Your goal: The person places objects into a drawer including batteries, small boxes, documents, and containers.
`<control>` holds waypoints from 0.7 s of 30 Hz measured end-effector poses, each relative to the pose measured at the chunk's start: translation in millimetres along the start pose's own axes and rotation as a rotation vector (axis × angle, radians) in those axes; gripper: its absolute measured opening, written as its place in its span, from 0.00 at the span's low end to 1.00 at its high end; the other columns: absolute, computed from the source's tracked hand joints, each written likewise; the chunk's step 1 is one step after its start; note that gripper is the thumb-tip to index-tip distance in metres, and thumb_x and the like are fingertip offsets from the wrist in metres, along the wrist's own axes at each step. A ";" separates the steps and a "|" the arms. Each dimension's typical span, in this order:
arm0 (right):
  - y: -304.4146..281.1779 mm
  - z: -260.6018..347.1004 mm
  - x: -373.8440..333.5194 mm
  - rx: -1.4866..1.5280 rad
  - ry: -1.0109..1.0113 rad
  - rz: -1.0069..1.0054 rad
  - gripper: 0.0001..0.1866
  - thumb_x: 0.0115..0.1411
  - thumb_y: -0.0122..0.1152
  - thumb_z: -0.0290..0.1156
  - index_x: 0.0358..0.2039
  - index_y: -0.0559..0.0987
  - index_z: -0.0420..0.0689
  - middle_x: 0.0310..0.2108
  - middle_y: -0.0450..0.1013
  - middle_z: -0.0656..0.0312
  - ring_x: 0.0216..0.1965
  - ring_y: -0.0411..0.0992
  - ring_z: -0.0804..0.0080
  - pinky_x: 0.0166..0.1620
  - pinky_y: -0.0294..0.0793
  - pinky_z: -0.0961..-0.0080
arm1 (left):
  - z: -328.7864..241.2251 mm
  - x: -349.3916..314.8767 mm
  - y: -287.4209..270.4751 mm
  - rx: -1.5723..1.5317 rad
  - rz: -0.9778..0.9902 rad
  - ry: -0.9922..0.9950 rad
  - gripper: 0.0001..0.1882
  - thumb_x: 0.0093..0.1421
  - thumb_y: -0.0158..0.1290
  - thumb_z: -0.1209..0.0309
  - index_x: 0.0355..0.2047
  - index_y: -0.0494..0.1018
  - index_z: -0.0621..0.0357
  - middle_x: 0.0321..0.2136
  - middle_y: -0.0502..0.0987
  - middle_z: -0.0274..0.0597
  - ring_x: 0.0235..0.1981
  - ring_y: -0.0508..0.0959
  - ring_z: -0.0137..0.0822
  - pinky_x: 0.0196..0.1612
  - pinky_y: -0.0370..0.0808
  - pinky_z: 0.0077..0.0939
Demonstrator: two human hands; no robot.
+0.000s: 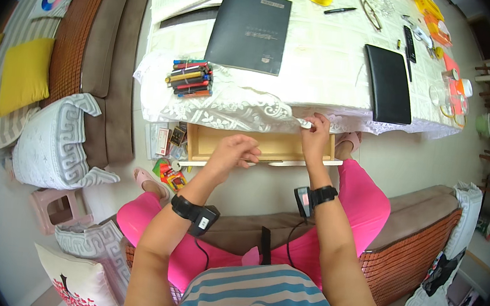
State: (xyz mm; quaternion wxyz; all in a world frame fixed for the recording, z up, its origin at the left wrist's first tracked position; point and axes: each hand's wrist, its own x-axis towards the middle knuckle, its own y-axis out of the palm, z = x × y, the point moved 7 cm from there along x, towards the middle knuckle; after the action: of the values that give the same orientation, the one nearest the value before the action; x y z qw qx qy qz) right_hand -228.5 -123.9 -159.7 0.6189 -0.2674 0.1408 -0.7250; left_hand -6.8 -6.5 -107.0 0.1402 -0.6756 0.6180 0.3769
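My right hand pinches the edge of a white lace tablecloth at the table's near side. The cloth is bunched and lifted there. Below it, a pale wooden drawer is pulled out from under the table, its visible bottom bare. My left hand hovers over the drawer's left part, fingers loosely apart and holding nothing. A bundle of pens lies on the cloth near the front left corner. Behind it is a large black folder.
A black notebook lies at the table's right, with a remote control, glasses and a pen beyond it. Small boxes and packets sit left of the drawer. A brown sofa stands on the left, near a pink stool.
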 end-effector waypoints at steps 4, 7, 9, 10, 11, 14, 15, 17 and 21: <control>-33.7 60.6 -5.6 0.084 0.024 0.131 0.08 0.46 0.57 0.18 0.29 0.77 0.41 0.47 0.65 0.57 0.23 0.68 0.77 0.28 0.69 0.82 | -51.3 -9.9 52.6 0.576 -0.124 0.703 0.20 0.51 0.54 0.77 0.46 0.69 0.58 0.40 0.74 0.40 0.29 0.74 0.27 0.27 0.72 0.21; -55.7 54.1 -3.7 0.233 0.071 0.193 0.08 0.49 0.56 0.19 0.32 0.75 0.39 0.37 0.70 0.58 0.22 0.68 0.77 0.28 0.68 0.81 | -79.0 -13.6 103.9 0.759 -0.116 0.848 0.25 0.48 0.55 0.78 0.48 0.68 0.56 0.38 0.75 0.40 0.27 0.74 0.30 0.29 0.73 0.22; -67.8 64.5 -1.0 0.237 0.029 0.201 0.08 0.50 0.56 0.20 0.33 0.74 0.38 0.27 0.71 0.59 0.22 0.67 0.74 0.27 0.67 0.81 | -74.9 0.7 119.2 0.887 -0.040 0.807 0.25 0.47 0.56 0.78 0.48 0.69 0.56 0.36 0.75 0.41 0.25 0.74 0.32 0.30 0.72 0.24; -72.5 71.4 0.8 0.228 -0.001 0.232 0.08 0.50 0.56 0.20 0.33 0.74 0.38 0.27 0.71 0.59 0.23 0.68 0.74 0.27 0.67 0.81 | -68.6 10.0 122.1 0.950 0.019 0.737 0.24 0.47 0.56 0.78 0.47 0.69 0.56 0.35 0.75 0.41 0.25 0.74 0.33 0.30 0.72 0.25; -76.0 77.2 2.4 0.219 -0.033 0.264 0.08 0.50 0.56 0.20 0.33 0.75 0.38 0.28 0.71 0.58 0.23 0.68 0.73 0.27 0.68 0.80 | -68.0 13.0 124.0 1.079 -0.010 0.784 0.20 0.47 0.56 0.77 0.43 0.72 0.56 0.29 0.74 0.42 0.23 0.73 0.34 0.29 0.71 0.25; -94.0 69.6 8.7 0.190 -0.056 0.244 0.11 0.49 0.57 0.20 0.35 0.74 0.40 0.30 0.70 0.58 0.27 0.71 0.71 0.29 0.69 0.79 | -72.1 18.8 132.8 1.098 -0.092 0.793 0.15 0.48 0.56 0.76 0.39 0.74 0.57 0.25 0.72 0.43 0.24 0.73 0.35 0.29 0.70 0.25; -98.6 65.0 12.1 0.221 -0.058 0.177 0.12 0.49 0.58 0.21 0.36 0.74 0.40 0.30 0.70 0.59 0.27 0.71 0.71 0.29 0.70 0.79 | -81.0 15.8 133.9 1.069 -0.123 0.923 0.11 0.51 0.55 0.76 0.36 0.74 0.61 0.22 0.73 0.41 0.21 0.73 0.31 0.25 0.69 0.22; -112.4 50.1 16.4 0.306 0.031 0.032 0.14 0.49 0.59 0.23 0.39 0.73 0.40 0.33 0.70 0.60 0.27 0.71 0.75 0.29 0.70 0.81 | -84.5 26.1 126.4 0.792 -0.134 0.830 0.08 0.53 0.54 0.76 0.34 0.73 0.63 0.21 0.73 0.39 0.19 0.73 0.28 0.22 0.68 0.20; -122.4 -18.6 17.6 0.638 0.544 -0.136 0.19 0.54 0.59 0.29 0.44 0.66 0.38 0.36 0.67 0.62 0.27 0.66 0.80 0.29 0.68 0.84 | -98.9 35.4 130.0 0.482 -0.129 0.665 0.06 0.56 0.51 0.75 0.34 0.71 0.64 0.20 0.73 0.34 0.17 0.73 0.22 0.17 0.65 0.14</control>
State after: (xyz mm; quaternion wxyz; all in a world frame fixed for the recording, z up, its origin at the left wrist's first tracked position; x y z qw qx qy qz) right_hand -341.1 -119.5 -105.6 0.5616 0.1298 0.0496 -0.8157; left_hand -97.6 -122.6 -28.2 0.1105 -0.7456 0.6566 -0.0272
